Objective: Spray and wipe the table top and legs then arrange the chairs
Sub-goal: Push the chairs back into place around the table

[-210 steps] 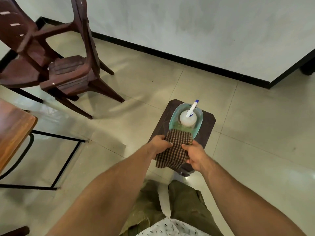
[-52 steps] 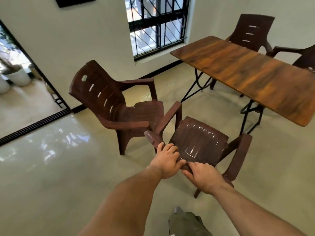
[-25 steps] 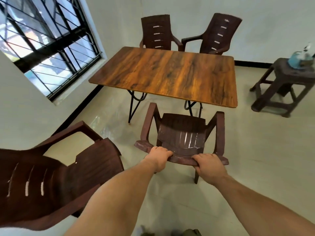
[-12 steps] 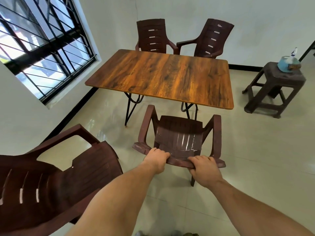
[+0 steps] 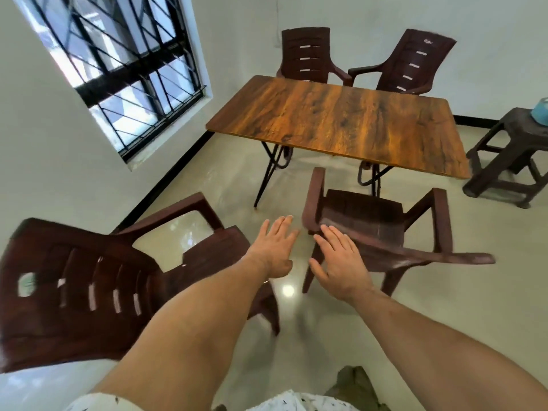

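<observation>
1. Head view: the left hand (image 5: 274, 247), fingers straight and close together, holds nothing; it hangs above the floor (image 5: 489, 262) between two brown chairs.
2. The right hand (image 5: 341, 262), fingers straight and slightly spread, grips nothing; its fingertips lie over the backrest of the near chair (image 5: 370, 229). Contact cannot be told.
3. The near chair faces the table (image 5: 341, 123), arms just beside its near long edge.
4. The left chair (image 5: 83, 286) stands apart from the table, below the window (image 5: 118, 69).
5. The far-left chair (image 5: 305, 54) and far-right chair (image 5: 412, 63) sit at the opposite edge.
6. A stool (image 5: 510, 161) stands to the table's right.
</observation>
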Demonstrator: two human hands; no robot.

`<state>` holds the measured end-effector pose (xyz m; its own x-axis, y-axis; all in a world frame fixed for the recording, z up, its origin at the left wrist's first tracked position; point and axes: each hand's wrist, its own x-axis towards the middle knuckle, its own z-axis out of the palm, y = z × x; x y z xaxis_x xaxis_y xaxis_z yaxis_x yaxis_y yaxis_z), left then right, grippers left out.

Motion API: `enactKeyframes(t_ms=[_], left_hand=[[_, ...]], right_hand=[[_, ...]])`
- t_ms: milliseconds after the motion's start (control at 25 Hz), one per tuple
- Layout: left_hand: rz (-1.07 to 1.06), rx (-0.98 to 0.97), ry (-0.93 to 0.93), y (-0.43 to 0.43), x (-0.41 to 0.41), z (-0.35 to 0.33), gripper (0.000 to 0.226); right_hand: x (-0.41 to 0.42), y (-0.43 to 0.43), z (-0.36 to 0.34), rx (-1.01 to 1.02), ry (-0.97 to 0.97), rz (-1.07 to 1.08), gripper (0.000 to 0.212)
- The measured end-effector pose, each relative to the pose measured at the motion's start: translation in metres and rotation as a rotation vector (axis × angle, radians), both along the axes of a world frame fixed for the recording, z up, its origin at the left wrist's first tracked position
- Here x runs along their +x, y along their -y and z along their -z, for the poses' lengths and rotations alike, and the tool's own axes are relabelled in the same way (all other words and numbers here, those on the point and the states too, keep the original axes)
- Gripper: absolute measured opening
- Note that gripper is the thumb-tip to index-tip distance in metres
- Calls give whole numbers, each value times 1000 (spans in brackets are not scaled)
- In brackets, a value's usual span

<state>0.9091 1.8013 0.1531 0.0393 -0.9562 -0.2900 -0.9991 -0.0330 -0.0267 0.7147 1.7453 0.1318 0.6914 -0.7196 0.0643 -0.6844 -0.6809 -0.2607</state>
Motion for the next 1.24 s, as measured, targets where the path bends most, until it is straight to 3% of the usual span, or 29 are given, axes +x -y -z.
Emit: enactKeyframes(t_ms=[280, 440, 680, 840, 1000, 1240], left_hand=[[-110, 186, 156, -246, 235, -7, 79], [-239, 219, 226, -334, 332, -19, 68], [-348, 271, 51, -414, 399, -10, 57], [-298, 264, 13, -426, 422, -7, 57], [-241, 167, 65, -442, 434, -7, 55], [-180, 43, 67, -436, 413, -1, 57]], right_hand=[[244, -247, 7, 123, 171, -61, 62], [336, -336, -17, 240, 174, -153, 59], [426, -429, -5, 567, -67, -225, 65], [465, -456, 0, 512, -142, -244, 58], [467, -430, -6, 597, -171, -343, 53], [439, -386, -21, 511, -295, -418, 44]])
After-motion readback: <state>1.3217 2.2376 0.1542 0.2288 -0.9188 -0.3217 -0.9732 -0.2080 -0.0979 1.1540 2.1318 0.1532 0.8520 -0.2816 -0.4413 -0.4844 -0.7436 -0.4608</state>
